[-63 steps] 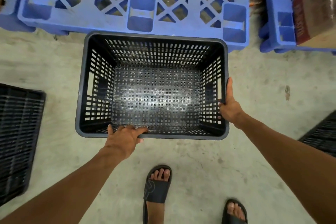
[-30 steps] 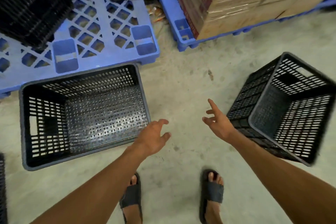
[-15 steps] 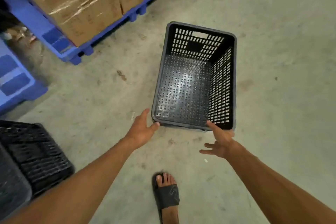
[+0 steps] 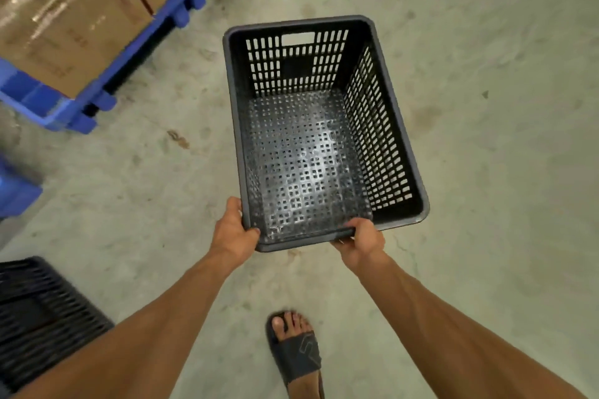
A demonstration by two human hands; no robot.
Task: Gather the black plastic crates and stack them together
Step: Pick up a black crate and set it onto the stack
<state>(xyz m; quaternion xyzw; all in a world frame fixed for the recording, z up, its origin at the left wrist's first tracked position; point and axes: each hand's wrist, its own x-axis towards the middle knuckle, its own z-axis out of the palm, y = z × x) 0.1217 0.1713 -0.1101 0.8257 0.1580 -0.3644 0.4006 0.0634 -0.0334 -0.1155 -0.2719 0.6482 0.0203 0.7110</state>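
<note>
At far left a second black crate (image 4: pixel 39 311) sits on the floor (image 4: pixel 486 107) below the blue pallet (image 4: pixel 107 74) of boxes (image 4: pixel 64 19). Your left hand (image 4: pixel 234 230) and right hand (image 4: pixel 362 241) each grip the near rim of the open crate (image 4: pixel 311 146) in front of you.

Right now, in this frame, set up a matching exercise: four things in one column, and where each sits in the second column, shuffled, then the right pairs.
Things:
1. cardboard boxes
2. left hand
3. right hand
4. second black crate

Places:
A. gripping the held crate's near rim, right part
B. lower left edge of view
C. on the blue pallet, upper left
D. gripping the held crate's near left corner

Pairs: 1-C, 2-D, 3-A, 4-B
</note>
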